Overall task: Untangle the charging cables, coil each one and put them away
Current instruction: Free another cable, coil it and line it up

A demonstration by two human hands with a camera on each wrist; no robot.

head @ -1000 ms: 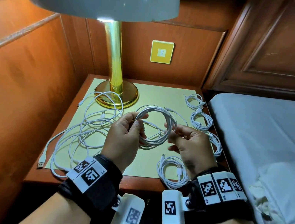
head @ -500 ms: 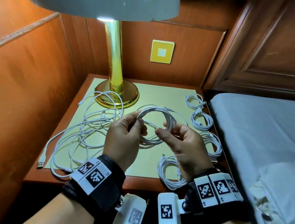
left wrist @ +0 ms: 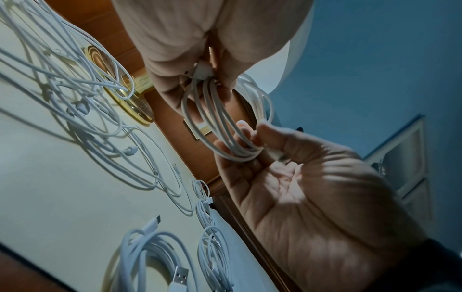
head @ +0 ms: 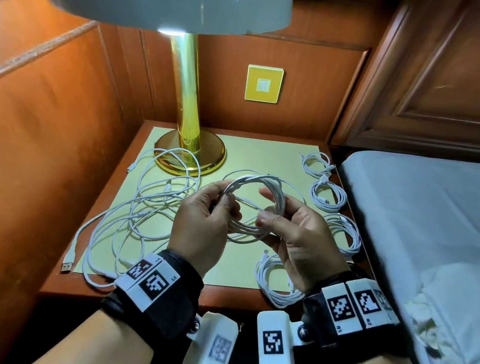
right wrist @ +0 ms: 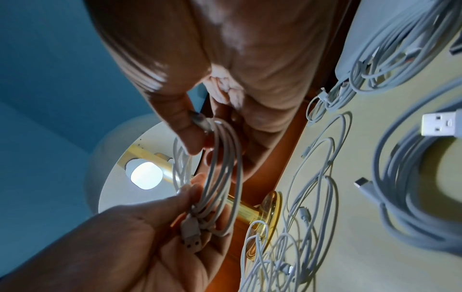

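Both hands — left hand [head: 202,226], right hand [head: 296,239] — still pinch the coiled cable [head: 255,206], right thumb seemingly shifted nearer centre.

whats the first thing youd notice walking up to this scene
The round coil of white charging cable, held up over the wooden nightstand between the left hand and right hand. Next, the loose tangle of white cables sprawled on the nightstand's left side, beside the brass lamp base. Four neat white coils line its right edge by the bed.
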